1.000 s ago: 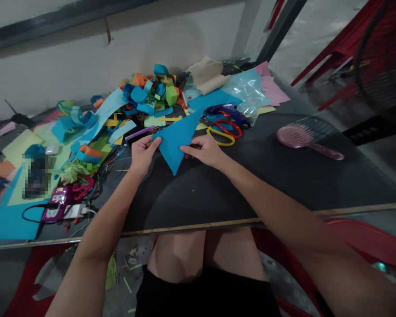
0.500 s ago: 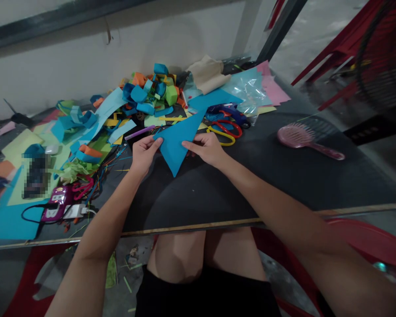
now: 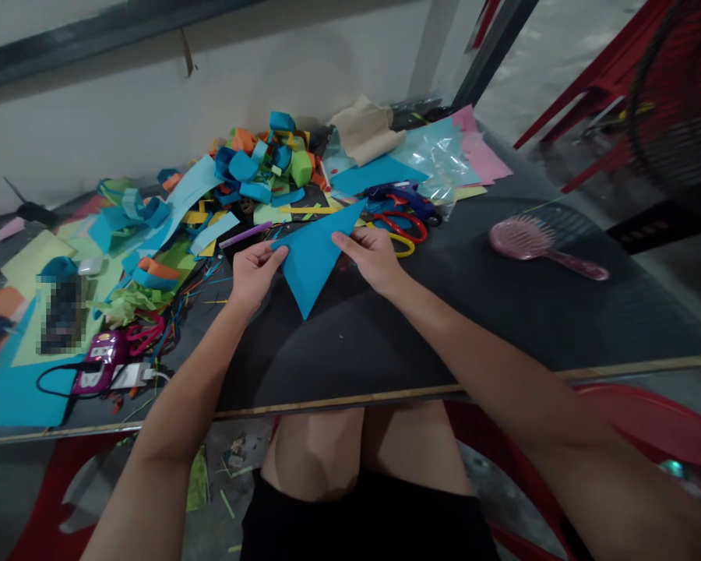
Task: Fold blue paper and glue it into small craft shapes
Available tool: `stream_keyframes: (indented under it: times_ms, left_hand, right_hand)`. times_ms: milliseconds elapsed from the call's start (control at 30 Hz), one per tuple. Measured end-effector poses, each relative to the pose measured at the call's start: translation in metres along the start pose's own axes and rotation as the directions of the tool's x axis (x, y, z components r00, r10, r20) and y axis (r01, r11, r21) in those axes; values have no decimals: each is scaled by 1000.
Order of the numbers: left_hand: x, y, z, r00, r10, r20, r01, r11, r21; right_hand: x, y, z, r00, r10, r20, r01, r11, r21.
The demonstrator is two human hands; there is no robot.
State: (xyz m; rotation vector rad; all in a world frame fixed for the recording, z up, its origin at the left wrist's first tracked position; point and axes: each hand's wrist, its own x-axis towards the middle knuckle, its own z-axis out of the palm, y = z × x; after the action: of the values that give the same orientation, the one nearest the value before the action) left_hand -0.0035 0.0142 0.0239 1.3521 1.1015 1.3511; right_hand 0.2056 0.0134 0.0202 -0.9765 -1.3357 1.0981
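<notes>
A blue sheet of paper (image 3: pixel 311 265), triangular in outline, is held up over the dark table with one corner pointing down. My left hand (image 3: pixel 255 270) pinches its left corner, thumb on the near face. On its right edge, my right hand (image 3: pixel 374 255) is closed, the thumb pressed on the near face and the fingers behind. Just beyond my right hand lie scissors with yellow (image 3: pixel 402 245) and red handles (image 3: pixel 412 226), partly hidden. A purple pen-like stick (image 3: pixel 246 234) rests above my left hand.
Folded paper pieces (image 3: pixel 269 160) are heaped at the back. A pink hairbrush (image 3: pixel 519 238) lies to the right. Paper sheets, a purple device (image 3: pixel 100 362) with a cable and a white charger (image 3: pixel 132 375) sit at the left. A fan (image 3: pixel 678 117) stands at the right.
My right thumb and hand have shifted slightly up and right along the paper's edge. The paper's lower corner has moved a little down and left. My left hand keeps its pinch.
</notes>
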Motion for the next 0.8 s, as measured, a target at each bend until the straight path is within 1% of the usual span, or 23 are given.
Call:
stream_keyframes:
  times_ms: [67,167,300,433,533,633,800]
  left_hand:
    - [0,-1,-1,999,-12,31,12,1000,16]
    - [0,-4,-2,998,-35,61,34,999,24]
    - [0,-4,-3,997,-50,60,49,999,25]
    - [0,-1,-3,996,-53,73,51,998,30]
    - [-1,0,-2,994,-58,90,55,998,37]
    - [-1,0,-1,993,-80,84,77,997,30]
    - [3,0,-2,990,-135,30,136,990,-45]
  right_hand:
    - [2,3,-2,999,0,-48,2,999,38]
    - [4,6,-5,994,-22,-106,24,999,21]
    - [6,7,-7,993,-3,-115,12,997,81]
    - [9,6,-9,986,-3,-165,22,993,113]
    - [10,8,-11,985,0,-175,24,991,133]
    - [13,13,-13,984,-13,-180,34,993,115]
    - [17,24,-18,971,-65,-230,72,997,22]
